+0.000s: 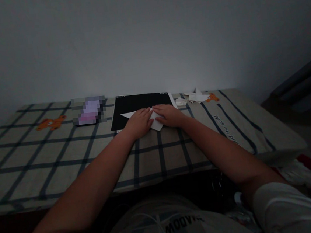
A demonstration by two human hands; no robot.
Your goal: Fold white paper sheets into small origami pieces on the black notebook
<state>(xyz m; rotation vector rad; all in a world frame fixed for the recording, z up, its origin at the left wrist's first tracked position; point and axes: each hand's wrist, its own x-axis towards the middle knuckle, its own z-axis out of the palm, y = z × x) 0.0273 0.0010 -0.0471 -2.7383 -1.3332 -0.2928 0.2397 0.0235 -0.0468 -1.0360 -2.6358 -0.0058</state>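
A white folded sheet of paper (156, 123) lies on a black board (140, 103) in the middle of the table. My left hand (138, 122) presses flat on the paper's left part, whose pointed corner sticks out to the left. My right hand (169, 115) rests flat on the paper's right part, fingertips nearly meeting those of the left hand. Both hands lie palm down, fingers together, pressing rather than gripping.
The table carries a checked cloth (51, 153) with orange bear prints. Several white folded paper shapes (196, 96) lie at the back right of the board. A blurred pink-purple object (89, 110) sits left of the board. A plain wall stands behind.
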